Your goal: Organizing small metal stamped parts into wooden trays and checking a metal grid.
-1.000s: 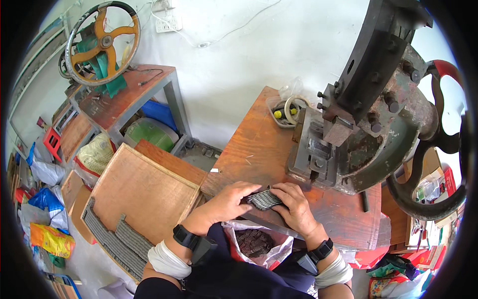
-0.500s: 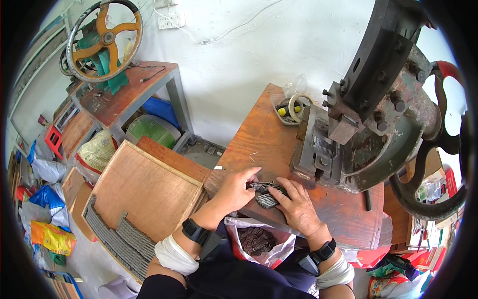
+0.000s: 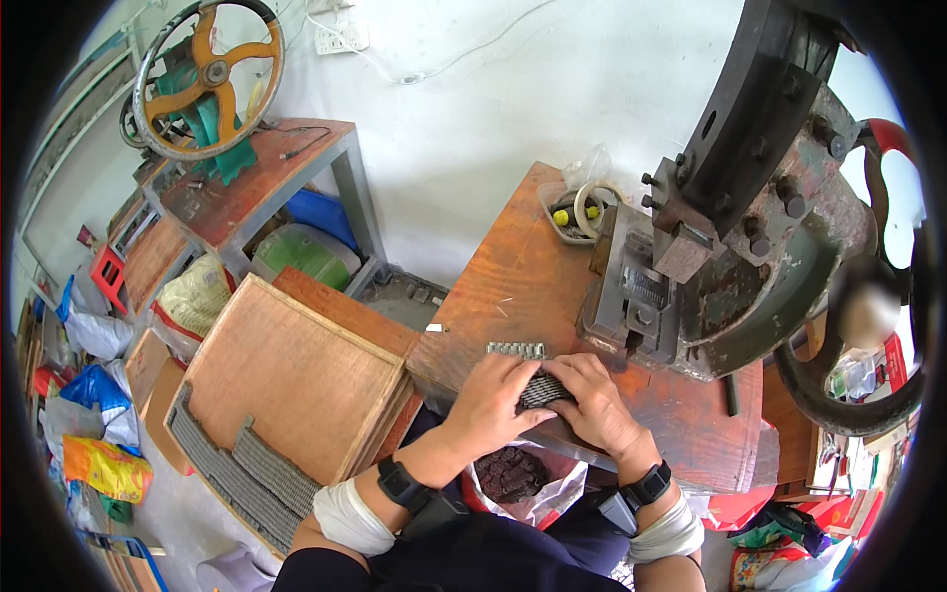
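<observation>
My left hand [image 3: 490,400] and right hand [image 3: 595,400] lie side by side, fingers curled over a bunch of small ridged metal strips [image 3: 542,390] pinched between them on the wooden bench [image 3: 513,266], just before the press [image 3: 730,237].

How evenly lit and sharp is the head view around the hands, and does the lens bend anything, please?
In the head view: soft, even daylight, no harsh glare; left hand and right hand are sharp on the small metal pieces; the wooden table edges bow toward the dark round rim; one blurred patch sits by the press.
</observation>
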A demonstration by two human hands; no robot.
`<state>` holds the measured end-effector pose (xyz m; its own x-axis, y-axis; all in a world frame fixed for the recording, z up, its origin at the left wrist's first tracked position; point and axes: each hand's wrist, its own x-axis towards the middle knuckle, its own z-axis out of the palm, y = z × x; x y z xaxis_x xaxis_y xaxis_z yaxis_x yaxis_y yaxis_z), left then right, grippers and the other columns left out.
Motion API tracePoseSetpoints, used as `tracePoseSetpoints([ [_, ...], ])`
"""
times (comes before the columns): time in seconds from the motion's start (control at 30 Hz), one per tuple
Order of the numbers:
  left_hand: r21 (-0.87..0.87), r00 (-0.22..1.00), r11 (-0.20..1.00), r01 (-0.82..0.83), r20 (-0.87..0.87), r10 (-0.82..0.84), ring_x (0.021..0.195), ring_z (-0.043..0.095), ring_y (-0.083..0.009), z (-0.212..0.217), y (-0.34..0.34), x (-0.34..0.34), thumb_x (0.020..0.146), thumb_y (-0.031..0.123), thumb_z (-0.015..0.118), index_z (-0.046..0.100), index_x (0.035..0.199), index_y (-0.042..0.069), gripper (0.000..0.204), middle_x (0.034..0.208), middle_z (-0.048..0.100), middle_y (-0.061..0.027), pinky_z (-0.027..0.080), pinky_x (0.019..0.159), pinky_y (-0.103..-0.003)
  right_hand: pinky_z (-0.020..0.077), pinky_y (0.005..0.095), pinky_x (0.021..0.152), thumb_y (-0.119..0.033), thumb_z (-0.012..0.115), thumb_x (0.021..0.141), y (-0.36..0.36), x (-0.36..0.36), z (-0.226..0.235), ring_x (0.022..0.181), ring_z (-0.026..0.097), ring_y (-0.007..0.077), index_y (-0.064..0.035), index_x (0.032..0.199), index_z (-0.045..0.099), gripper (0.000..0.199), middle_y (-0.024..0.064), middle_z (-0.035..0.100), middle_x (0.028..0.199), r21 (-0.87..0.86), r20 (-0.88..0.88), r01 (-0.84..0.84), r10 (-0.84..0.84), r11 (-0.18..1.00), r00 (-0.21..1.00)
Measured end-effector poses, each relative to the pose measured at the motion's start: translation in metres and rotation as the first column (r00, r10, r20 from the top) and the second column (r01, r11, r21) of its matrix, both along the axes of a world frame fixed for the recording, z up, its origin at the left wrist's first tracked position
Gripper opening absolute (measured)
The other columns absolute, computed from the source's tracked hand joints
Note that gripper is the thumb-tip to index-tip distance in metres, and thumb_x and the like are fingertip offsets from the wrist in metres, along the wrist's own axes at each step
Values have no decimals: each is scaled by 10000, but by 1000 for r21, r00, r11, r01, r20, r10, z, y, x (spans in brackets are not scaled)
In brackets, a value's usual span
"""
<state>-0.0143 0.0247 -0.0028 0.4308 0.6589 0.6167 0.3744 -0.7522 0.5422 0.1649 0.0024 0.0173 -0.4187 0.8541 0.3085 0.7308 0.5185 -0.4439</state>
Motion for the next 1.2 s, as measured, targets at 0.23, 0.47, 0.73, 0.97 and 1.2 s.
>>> tracePoseSetpoints([
  [0.23,-64,977,990,-129,-178,116,848,500,-332,-14,-11,4,636,178,696,512,993,-11,443,893,536,-155,421,730,-410,403,361,915,-22,694,619,4,5,-17,1062,502,294,-41,1142,517,553,149,546,1109,-233,-322,-11,-66,972,945],
  [0.47,-289,986,957,37,165,12,779,557,-313,-7,-25,-18,675,167,689,572,902,-15,314,794,560,-158,439,689,-387,385,310,902,15,660,544,-13,19,-20,999,521,205,-2,1144,503,621,91,547,1066,-307,-516,47,-208,950,831],
  [0.73,-541,705,512,-667,-234,670,777,591,-138,-21,-80,-326,742,162,671,611,1011,-5,322,855,637,-86,480,726,-261,393,345,853,6,633,555,-17,-1,-15,964,506,284,16,997,548,450,132,524,1014,-43,-295,56,-67,997,953],
  [0.97,-405,582,439,-802,-364,727,736,624,-277,-58,-102,-426,690,201,670,621,975,10,346,818,636,-184,481,687,-328,452,369,670,27,628,663,4,-177,-13,761,552,304,-25,811,620,157,123,581,806,51,-252,-511,506,858,825],
  [1.2,-320,579,484,-815,-507,639,800,594,-340,-63,-91,-420,638,154,694,598,974,24,373,859,614,-193,474,706,-368,455,386,729,-57,611,731,47,-392,-85,839,555,329,-22,856,621,129,148,593,867,-103,-310,-738,684,666,660],
])
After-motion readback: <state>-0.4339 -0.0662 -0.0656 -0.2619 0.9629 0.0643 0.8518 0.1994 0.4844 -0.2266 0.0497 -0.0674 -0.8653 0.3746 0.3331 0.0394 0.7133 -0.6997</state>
